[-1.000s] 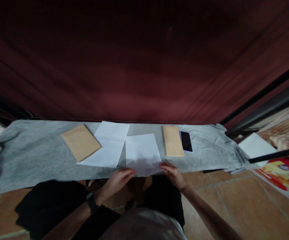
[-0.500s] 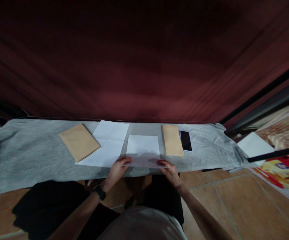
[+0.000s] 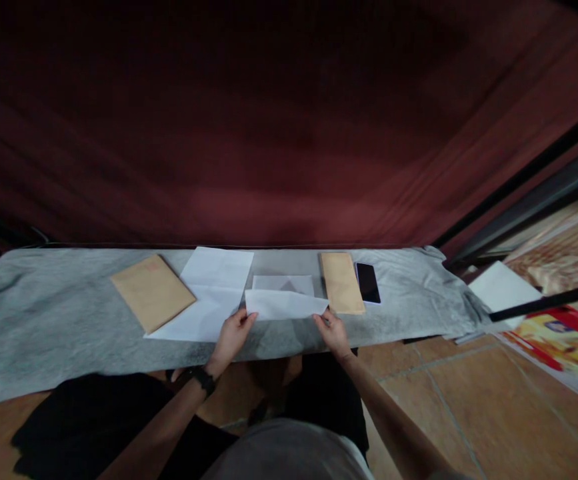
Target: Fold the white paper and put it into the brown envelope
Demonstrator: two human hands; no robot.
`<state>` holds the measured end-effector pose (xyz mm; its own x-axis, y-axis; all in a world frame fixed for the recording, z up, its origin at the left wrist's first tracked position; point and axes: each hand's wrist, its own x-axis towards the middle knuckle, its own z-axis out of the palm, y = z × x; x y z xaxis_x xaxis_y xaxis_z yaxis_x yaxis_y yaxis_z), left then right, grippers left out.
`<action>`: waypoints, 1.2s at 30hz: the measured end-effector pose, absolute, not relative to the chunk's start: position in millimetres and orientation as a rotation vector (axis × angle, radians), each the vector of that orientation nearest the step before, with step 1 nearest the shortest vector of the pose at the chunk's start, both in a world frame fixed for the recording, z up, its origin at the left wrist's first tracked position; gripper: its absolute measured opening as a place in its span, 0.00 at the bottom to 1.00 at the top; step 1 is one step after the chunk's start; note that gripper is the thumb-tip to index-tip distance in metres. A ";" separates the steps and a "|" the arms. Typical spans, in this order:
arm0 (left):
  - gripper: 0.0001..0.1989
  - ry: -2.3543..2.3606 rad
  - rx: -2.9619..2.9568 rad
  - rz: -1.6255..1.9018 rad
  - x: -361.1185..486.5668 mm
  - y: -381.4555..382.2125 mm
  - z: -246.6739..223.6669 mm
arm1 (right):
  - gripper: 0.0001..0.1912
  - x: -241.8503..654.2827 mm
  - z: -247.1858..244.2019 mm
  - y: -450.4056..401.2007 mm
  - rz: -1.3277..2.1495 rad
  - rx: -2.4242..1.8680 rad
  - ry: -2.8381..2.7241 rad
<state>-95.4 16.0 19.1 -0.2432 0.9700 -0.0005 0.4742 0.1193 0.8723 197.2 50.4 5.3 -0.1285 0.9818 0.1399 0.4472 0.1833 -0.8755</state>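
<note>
A white paper sheet (image 3: pixel 285 305) is held up between my two hands, its near part turned up over the part that lies behind it. My left hand (image 3: pixel 233 335) pinches its lower left corner, and my right hand (image 3: pixel 332 332) pinches the lower right one. To the left, creased white paper (image 3: pixel 219 280) lies flat on the grey cloth, partly under a brown envelope (image 3: pixel 153 292). On the right lies a narrower stack of brown envelopes (image 3: pixel 343 283), close to the right end of the held sheet.
A dark-screened phone (image 3: pixel 368 283) lies right of the brown stack. The grey cloth (image 3: pixel 69 320) covers the narrow table, with a dark red wall behind. At the far right are a white sheet (image 3: pixel 503 289) and a red and yellow package (image 3: pixel 563 347).
Both hands have lifted the near edge of the sheet and moved it slightly away from my body. The raised flap now shows bright white. The view has shifted slightly.
</note>
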 end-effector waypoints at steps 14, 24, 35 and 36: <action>0.16 1.272 1.769 0.866 -123.7 -22.2 9.5 | 0.13 229.0 -8.3 31.9 0.953 -0.998 -1.968; 0.13 1.641 1.633 1.182 -100.5 8.7 84.4 | 0.14 208.9 87.9 60.4 0.812 -1.156 -1.811; 0.24 1.314 1.040 1.486 -77.0 45.6 159.3 | 0.19 184.1 158.0 146.2 0.839 -1.096 -1.418; 0.26 1.302 1.020 1.437 -76.8 44.2 151.0 | 0.20 182.2 149.8 152.5 0.843 -1.113 -1.402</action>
